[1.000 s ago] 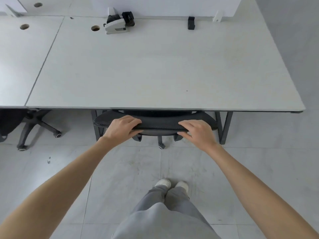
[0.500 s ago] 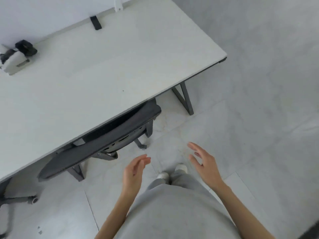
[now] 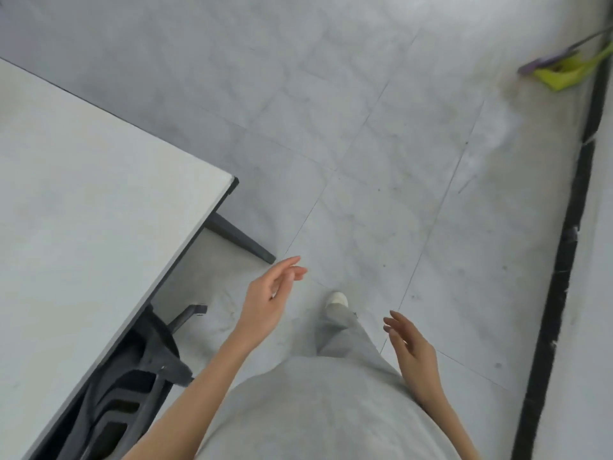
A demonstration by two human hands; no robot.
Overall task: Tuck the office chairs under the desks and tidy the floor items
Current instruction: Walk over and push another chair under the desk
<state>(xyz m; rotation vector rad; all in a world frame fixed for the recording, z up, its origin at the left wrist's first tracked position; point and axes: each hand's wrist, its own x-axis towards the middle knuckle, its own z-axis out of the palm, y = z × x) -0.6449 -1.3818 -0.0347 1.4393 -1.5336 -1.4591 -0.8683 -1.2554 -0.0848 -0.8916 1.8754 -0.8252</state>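
A black office chair [image 3: 132, 386] sits tucked under the white desk [image 3: 83, 210] at the lower left; only its backrest and part of its frame show. My left hand [image 3: 268, 300] hangs open in the air right of the desk corner, holding nothing. My right hand [image 3: 413, 350] is also open and empty, beside my grey trousers. Far off at the top right, a green dustpan [image 3: 564, 71] and a purple broom [image 3: 547, 59] lie on the floor by the wall.
Grey tiled floor [image 3: 381, 144] stretches ahead and to the right. A black baseboard strip [image 3: 560, 277] runs along the right wall. The desk's dark leg [image 3: 238, 237] juts out onto the floor near the corner. My shoe [image 3: 336, 300] is between my hands.
Both hands have let go of the chair's backrest and come away open. The view has swung right, away from the desk, bringing the dustpan and broom into sight.
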